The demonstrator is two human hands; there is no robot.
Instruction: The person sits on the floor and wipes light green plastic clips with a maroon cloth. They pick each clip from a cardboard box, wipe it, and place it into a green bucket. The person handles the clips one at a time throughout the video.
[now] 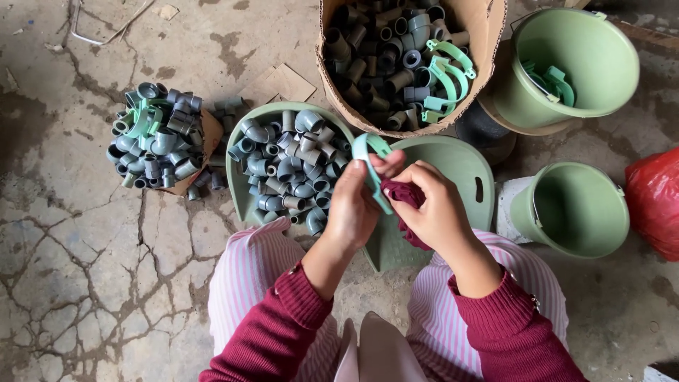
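Far left, at 9 o'clock from the hands, a heap of grey fittings (157, 138) lies on a cardboard scrap (210, 134), with a few green clamps mixed in. Next, at 10 o'clock, a green tray (244, 192) holds more grey elbows and couplers.

At centre, the left hand (351, 209) is closed narrow on a green clamp (370, 170), thumb and fingers pinching the curved strip. The clamp stands just above the lap, in front of the tray's right edge, with its upper end at 12 o'clock from the hand. The right hand (433, 205) is closed on a dark red cloth (404, 192), pressing it against the clamp; the cloth touches the strip's lower half. Both wrists wear dark red sleeves above striped pink trousers.

Under the hands lies a green lid (463, 173). At 12 o'clock, a cardboard box (488, 35) contains dark fittings and several green clamps. At 1 o'clock, a green bucket (601, 49) holds a few clamps. At 3 o'clock stands a second bucket (576, 209); further right, a red bag (654, 198).
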